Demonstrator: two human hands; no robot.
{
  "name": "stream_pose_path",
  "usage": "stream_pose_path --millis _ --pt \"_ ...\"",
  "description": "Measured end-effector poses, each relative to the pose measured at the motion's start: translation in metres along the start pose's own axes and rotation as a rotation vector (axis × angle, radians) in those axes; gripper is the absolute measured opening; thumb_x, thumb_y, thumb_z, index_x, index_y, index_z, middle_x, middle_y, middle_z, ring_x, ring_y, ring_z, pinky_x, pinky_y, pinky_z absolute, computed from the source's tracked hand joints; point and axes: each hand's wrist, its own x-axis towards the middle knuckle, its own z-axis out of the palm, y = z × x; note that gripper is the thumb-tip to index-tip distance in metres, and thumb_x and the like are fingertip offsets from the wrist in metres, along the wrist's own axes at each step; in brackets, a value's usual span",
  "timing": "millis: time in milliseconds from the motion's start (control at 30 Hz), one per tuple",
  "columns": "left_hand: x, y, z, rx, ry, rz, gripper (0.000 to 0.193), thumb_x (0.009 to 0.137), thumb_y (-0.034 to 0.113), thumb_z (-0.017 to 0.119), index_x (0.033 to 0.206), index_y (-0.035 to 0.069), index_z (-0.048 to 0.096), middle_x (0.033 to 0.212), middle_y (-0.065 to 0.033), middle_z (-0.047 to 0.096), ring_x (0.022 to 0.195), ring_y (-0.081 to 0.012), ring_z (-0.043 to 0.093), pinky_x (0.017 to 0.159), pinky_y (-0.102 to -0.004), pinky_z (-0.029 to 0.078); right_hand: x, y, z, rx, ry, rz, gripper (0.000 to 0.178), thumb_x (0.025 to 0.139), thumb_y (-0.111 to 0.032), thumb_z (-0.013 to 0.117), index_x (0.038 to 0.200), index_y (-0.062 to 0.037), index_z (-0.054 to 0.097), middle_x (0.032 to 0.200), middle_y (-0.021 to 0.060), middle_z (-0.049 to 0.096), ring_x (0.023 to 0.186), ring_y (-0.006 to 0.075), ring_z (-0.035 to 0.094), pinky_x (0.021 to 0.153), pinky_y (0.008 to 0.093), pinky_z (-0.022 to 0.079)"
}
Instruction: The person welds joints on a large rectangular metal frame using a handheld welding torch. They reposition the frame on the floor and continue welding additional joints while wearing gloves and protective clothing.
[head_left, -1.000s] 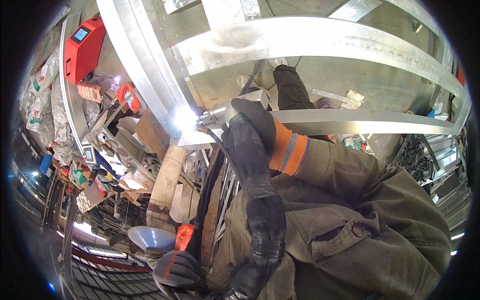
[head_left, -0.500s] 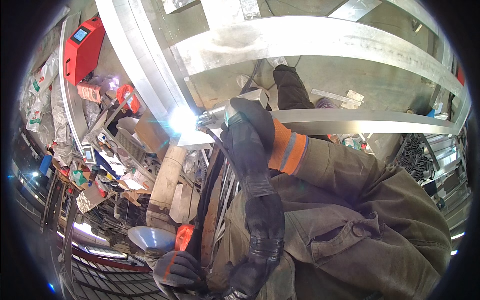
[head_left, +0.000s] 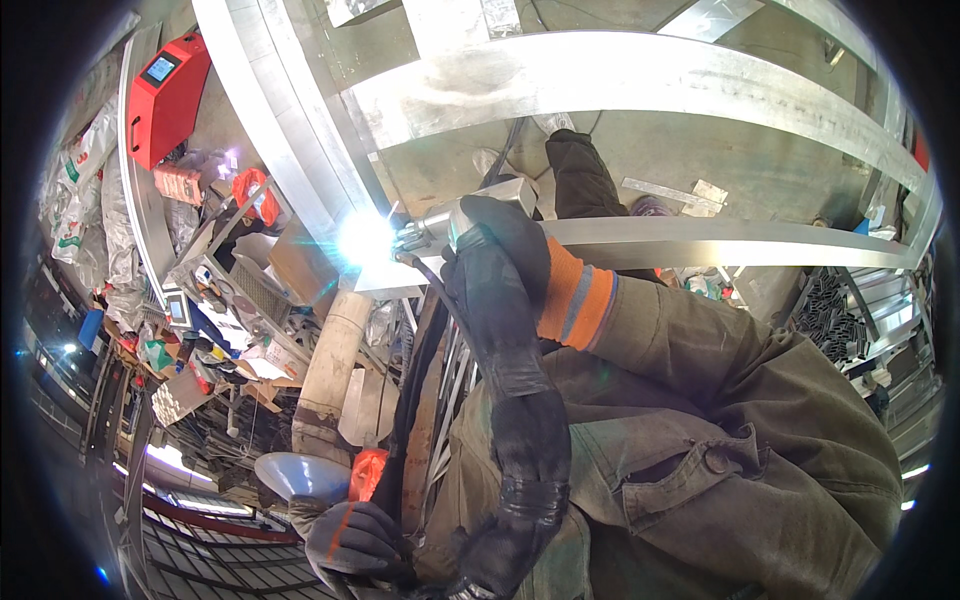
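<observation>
My right hand [head_left: 505, 245], in a dark glove with an orange cuff, is closed around a silver welding torch [head_left: 430, 228]. A dazzling white-blue glare at the torch tip hides the spot where an upright aluminium profile [head_left: 290, 110] meets a horizontal aluminium bar [head_left: 740, 235]. From the torch, a thick black-wrapped hose [head_left: 535, 440] drops across my lap and bends left at the bottom. My left hand [head_left: 360, 540], in a dark grey glove with an orange stripe, is curled closed near that bend. Whatever its fingers hold is hidden.
A broad aluminium beam [head_left: 620, 75] spans beyond my hands. At left stand a red machine with a screen [head_left: 165, 100] and a cluttered cart [head_left: 250, 290]. A cardboard tube [head_left: 335, 350] and a pale bowl-shaped object [head_left: 300, 476] lie lower down. Stacked dark profiles [head_left: 832, 310] are at right.
The glare at the torch tip differs slightly in shape. Near the lower edge, the hose bend has shifted a little. Both hands look almost still.
</observation>
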Motion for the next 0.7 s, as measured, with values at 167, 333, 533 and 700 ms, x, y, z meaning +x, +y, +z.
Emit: stream_pose_path --millis 167,333,533,700 --pt "0.002 0.0 0.001 0.009 0.04 0.016 0.037 0.084 0.034 0.08 0.089 -0.002 0.074 0.084 -0.0143 0.074 0.074 -0.0322 0.072 0.074 -0.045 0.056 0.001 0.005 -0.009 -0.343 -0.015 -0.247 0.031 0.103 -0.026 0.059 0.129 -0.0108 0.053 0.11 0.004 0.061 0.097 0.0164 0.061 0.088 0.0303 0.053" --pt "0.0 0.002 0.001 0.02 0.025 -0.015 0.032 0.087 0.031 0.078 0.092 0.0 0.073 0.085 -0.014 0.074 0.077 -0.0326 0.074 0.075 -0.0455 0.057 0.002 0.004 -0.016 -0.66 -0.037 -0.498 0.049 0.103 -0.016 0.057 0.149 -0.009 0.041 0.129 0.0076 0.057 0.112 0.017 0.058 0.1 0.0293 0.05" --pt "-0.001 0.001 0.001 0.015 0.024 -0.02 0.031 0.088 0.031 0.077 0.094 0.0 0.074 0.086 -0.0134 0.074 0.078 -0.0324 0.073 0.076 -0.0455 0.057 0.005 0.002 -0.015 -0.599 -0.05 -0.508 0.042 0.104 -0.022 0.056 0.143 -0.0104 0.046 0.123 0.0067 0.059 0.108 0.0164 0.059 0.097 0.0295 0.051" --pt "0.003 0.004 0.003 0.016 0.054 -0.024 0.034 0.089 0.033 0.076 0.093 0.0 0.074 0.086 -0.0133 0.074 0.076 -0.032 0.072 0.075 -0.0451 0.057 0.005 0.004 -0.015 -0.616 -0.047 -0.521 0.038 0.105 -0.025 0.055 0.139 -0.0109 0.049 0.119 0.006 0.06 0.105 0.0158 0.06 0.095 0.0298 0.051"
